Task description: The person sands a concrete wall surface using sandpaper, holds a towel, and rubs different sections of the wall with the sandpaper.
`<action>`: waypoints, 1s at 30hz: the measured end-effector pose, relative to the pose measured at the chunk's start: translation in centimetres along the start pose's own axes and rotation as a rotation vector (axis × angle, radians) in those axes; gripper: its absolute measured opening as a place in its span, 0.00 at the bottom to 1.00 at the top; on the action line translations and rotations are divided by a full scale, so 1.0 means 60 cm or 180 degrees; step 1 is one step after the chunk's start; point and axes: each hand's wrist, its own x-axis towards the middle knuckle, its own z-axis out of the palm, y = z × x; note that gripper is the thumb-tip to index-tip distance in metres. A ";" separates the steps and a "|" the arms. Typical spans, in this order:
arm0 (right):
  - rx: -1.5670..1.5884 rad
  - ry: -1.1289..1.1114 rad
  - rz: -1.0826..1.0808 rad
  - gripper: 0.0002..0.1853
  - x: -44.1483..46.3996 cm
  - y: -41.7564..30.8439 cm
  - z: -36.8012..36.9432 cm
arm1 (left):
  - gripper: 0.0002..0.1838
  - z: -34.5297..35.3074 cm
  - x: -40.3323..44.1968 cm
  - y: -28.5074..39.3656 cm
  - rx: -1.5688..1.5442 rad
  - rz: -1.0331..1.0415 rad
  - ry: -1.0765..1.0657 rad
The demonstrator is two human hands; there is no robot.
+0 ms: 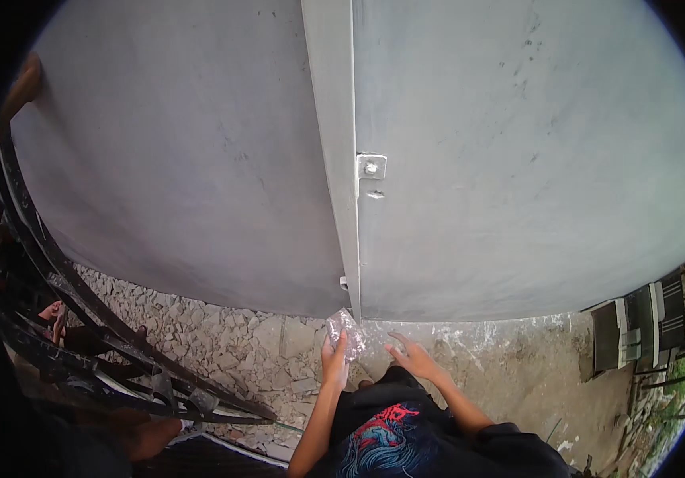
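My left hand (334, 362) is closed on a flat, pinkish sheet with white speckles (349, 331), its thumb lying across the front. What the sheet is made of I cannot make out. To the right of it my right hand (412, 358) is raised with fingers apart, holding nothing. Both hands are low in view, below the bottom edge of a large grey panel (518, 223). A pale vertical bar (334, 95) runs down the panel's middle, with a small bolted metal plate (371, 166) beside it.
Dark metal bars (111, 334) slant along the left, over broken stone rubble (223, 342). Another person's hand (53, 319) shows behind them, and someone's arm (24, 84) reaches the panel's upper left edge. Dark metal structures (649, 327) stand at right beside the concrete ground (534, 382).
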 end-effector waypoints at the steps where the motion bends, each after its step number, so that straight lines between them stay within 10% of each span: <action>1: 0.0428 -0.0034 -0.0147 0.28 0.015 -0.009 0.022 | 0.18 0.022 -0.012 0.016 0.0014 -0.0020 0.0026; 7: 0.1631 -0.0980 -0.0183 0.35 0.035 -0.112 0.075 | 0.19 0.047 -0.040 0.090 -0.0696 -0.0145 -0.0609; 15: 0.1839 -0.0661 -0.0337 0.29 -0.010 -0.118 0.049 | 0.15 -0.029 -0.118 0.117 -0.0897 0.0736 0.0299; 20: 0.1590 0.0267 -0.0806 0.21 0.043 -0.100 -0.067 | 0.15 -0.064 -0.176 0.115 -0.0898 0.0960 0.0650; 30: 0.1611 0.1887 -0.2760 0.20 0.096 -0.491 -0.305 | 0.17 -0.050 -0.194 0.217 0.0142 0.2273 0.1853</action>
